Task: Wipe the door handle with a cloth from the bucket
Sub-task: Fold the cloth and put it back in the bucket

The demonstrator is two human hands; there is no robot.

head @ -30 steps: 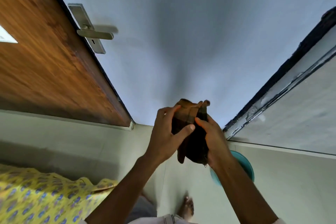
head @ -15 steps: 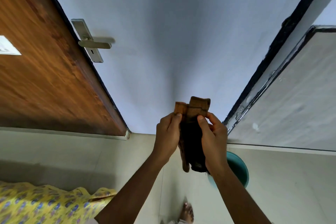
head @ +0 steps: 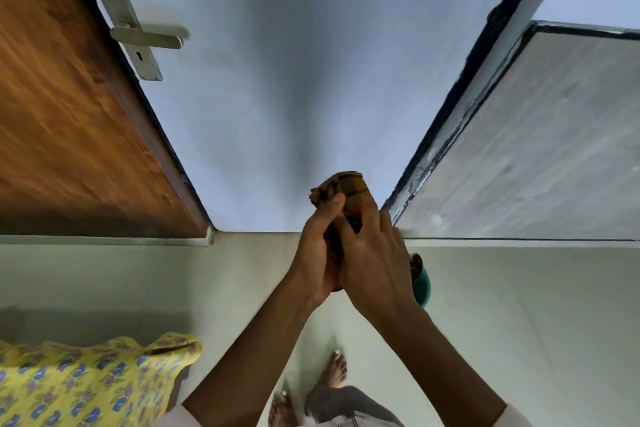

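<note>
A brown checked cloth is bunched between both my hands in front of the pale wall. My left hand grips it from the left, and my right hand wraps over it from the right. Only the cloth's top sticks out above my fingers. The silver door handle sits on its metal plate at the edge of the brown wooden door, up at the far left, well away from my hands. A sliver of the teal bucket shows on the floor behind my right wrist.
A grey panel with a dark frame leans along the right. Yellow flowered fabric lies at the lower left. My bare feet stand on the pale floor below my arms.
My hands have closed together, bunching the hanging cloth into a compact wad. The view has shifted, so the handle sits higher and nearer and the bucket is mostly covered by my right hand.
</note>
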